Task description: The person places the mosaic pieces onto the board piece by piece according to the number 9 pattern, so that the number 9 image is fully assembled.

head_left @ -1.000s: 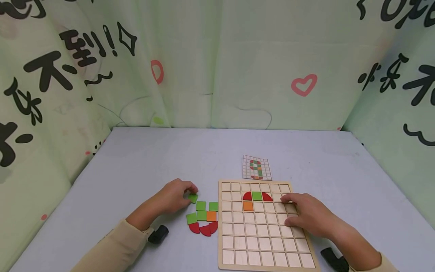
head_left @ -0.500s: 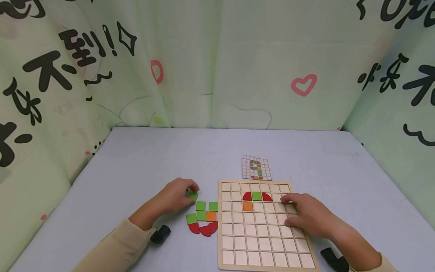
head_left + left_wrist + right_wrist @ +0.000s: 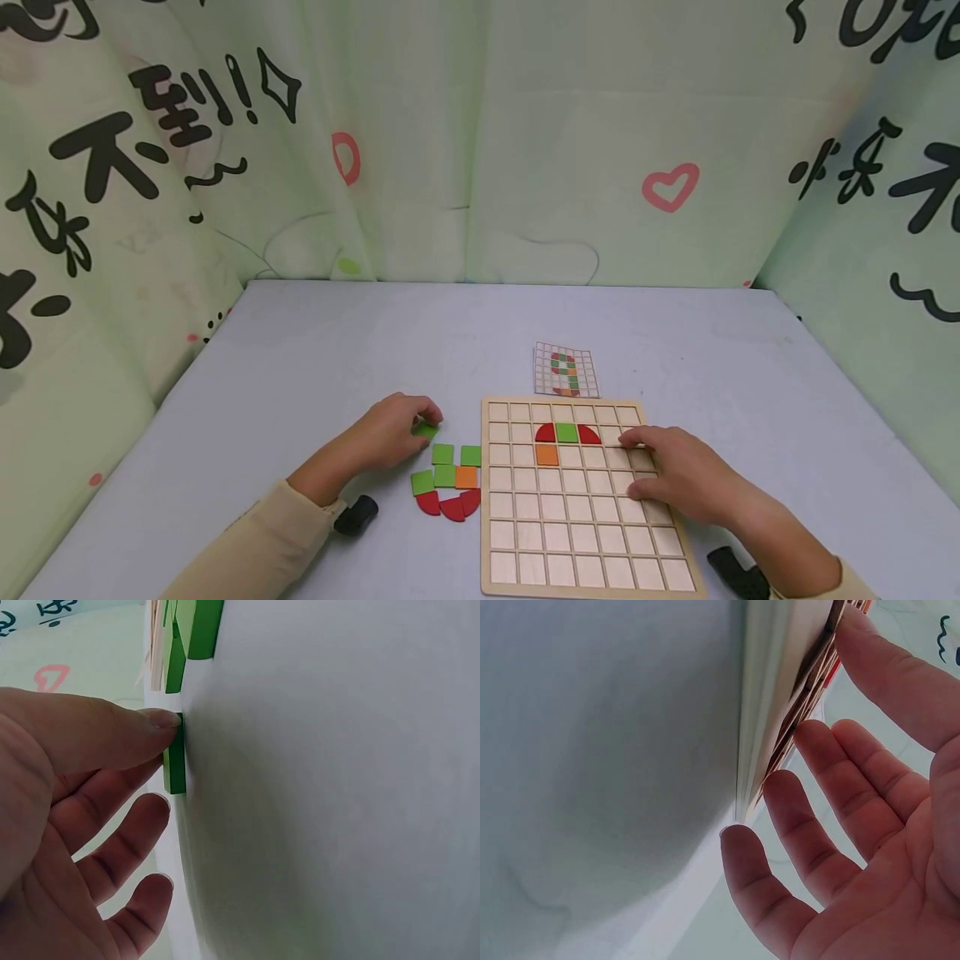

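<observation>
My left hand (image 3: 393, 429) pinches a green square tile (image 3: 175, 765) between thumb and forefinger, low over the white table; its other fingers are loosely bent. In the head view that tile (image 3: 426, 431) is partly covered by the fingers. My right hand (image 3: 686, 467) rests on the right side of a wooden grid board (image 3: 581, 575), fingers relaxed and spread. On the board sit two red quarter-round tiles, one of them a red tile (image 3: 589, 434), with a green square (image 3: 567, 432) between them. Below the left one lies an orange square (image 3: 547, 454).
Left of the board lie several loose tiles: green squares (image 3: 445, 476), an orange square (image 3: 467, 477) and red quarter-rounds (image 3: 453, 509). A small pattern card (image 3: 566, 371) lies behind the board. A printed curtain (image 3: 555, 150) closes off the table's back and sides.
My left hand has shifted slightly to the right, its fingertips now covering more of the green tile, which has turned a little. My right hand and the board have stayed put.
</observation>
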{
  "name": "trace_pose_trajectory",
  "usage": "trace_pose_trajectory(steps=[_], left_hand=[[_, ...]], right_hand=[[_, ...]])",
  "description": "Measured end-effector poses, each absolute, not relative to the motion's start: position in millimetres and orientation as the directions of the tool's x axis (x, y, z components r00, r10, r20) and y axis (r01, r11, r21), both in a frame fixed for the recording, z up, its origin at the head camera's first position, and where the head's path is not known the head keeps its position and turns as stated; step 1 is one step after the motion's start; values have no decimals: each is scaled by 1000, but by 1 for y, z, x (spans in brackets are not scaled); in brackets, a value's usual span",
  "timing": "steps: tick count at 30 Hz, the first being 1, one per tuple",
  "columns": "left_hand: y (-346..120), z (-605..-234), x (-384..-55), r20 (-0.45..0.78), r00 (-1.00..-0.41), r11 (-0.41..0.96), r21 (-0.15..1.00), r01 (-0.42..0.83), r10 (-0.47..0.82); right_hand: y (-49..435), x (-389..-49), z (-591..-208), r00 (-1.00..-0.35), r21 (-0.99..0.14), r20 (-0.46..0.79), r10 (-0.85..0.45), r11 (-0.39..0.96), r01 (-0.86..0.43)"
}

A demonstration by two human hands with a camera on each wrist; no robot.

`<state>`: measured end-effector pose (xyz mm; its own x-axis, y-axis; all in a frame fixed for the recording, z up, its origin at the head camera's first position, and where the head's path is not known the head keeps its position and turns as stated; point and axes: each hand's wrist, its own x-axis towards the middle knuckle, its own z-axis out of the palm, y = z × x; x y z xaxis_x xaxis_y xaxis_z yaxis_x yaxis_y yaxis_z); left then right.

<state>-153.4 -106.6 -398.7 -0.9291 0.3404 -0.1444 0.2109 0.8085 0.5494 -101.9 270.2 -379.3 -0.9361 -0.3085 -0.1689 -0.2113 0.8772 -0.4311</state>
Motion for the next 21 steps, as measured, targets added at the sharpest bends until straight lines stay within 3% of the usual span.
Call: trace_pose_trajectory(steps=[21], left_hand=[[-105, -396, -152, -158, -922, 798, 566, 210, 354]], right_hand=[[271, -103, -379, -932, -431, -158, -325, 872, -231]])
